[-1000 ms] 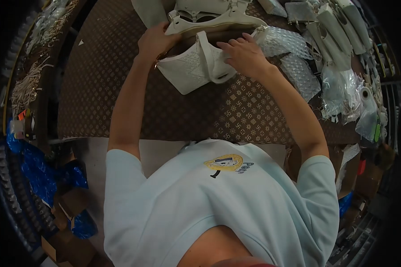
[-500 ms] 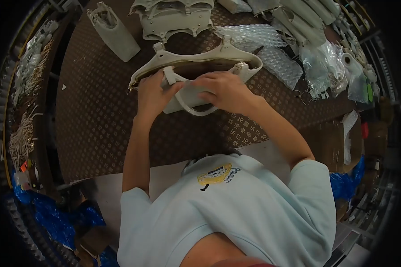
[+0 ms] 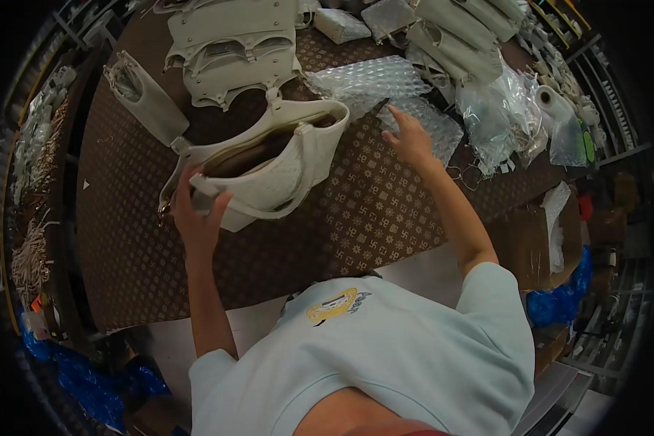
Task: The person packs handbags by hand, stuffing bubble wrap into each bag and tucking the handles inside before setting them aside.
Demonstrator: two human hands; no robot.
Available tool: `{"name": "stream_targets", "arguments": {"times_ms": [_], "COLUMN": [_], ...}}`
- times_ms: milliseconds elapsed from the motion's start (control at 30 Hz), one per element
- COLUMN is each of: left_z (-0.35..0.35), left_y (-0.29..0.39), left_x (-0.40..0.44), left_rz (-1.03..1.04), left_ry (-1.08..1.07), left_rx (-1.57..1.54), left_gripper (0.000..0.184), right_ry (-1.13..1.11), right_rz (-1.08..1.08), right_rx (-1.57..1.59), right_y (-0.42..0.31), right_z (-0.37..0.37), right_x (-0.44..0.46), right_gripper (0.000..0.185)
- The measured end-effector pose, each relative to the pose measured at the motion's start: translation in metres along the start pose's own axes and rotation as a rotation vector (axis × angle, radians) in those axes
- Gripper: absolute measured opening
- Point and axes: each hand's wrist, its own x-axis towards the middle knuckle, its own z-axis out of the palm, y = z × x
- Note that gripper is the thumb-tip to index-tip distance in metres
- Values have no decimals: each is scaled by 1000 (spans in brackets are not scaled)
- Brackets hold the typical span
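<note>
A pale cream handbag (image 3: 283, 174) sits upright and slightly turned on the patterned table, its top gaping and its brown lining showing. One strap hangs down its near side. My left hand (image 3: 198, 218) grips the bag's left end, with the thumb on the near face and the fingers by the rim. Away from the bag, my right hand (image 3: 414, 142) reaches out over the bubble wrap (image 3: 437, 129). Its thumb and index finger are apart, and the index fingertip meets a small dark slender object (image 3: 381, 106) whose kind I cannot make out.
Another cream bag (image 3: 147, 102) stands at the back left, beside stacked cream bag pieces (image 3: 232, 62). Clear plastic bags (image 3: 490, 109), a roll (image 3: 546, 96) and more cream bags (image 3: 458, 47) crowd the right side. The brown patterned table (image 3: 385, 211) curves at its edges.
My right hand has left the bag and moved right to the dark object. The handbag has turned, its left end now nearer me, with my left hand still at that end.
</note>
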Motion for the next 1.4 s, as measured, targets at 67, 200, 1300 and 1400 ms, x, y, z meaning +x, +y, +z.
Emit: {"name": "stream_targets", "arguments": {"times_ms": [67,200,1300,1400], "left_z": [4,13,283,282], "left_y": [11,41,40,38], "left_x": [-12,-41,-85,-125], "left_rz": [43,300,1030,1479], "left_ry": [121,384,-429,-164], "left_rx": [36,302,604,1086], "left_gripper": [50,42,76,73], "right_ry": [-1,-11,-15,141], "right_rz": [-75,-122,279,315], "right_rx": [-83,-357,591,446], "right_y": [26,56,173,169], "right_z": [25,61,-278,-246], "right_x": [42,117,-62,-49], "right_gripper": [70,72,25,27]}}
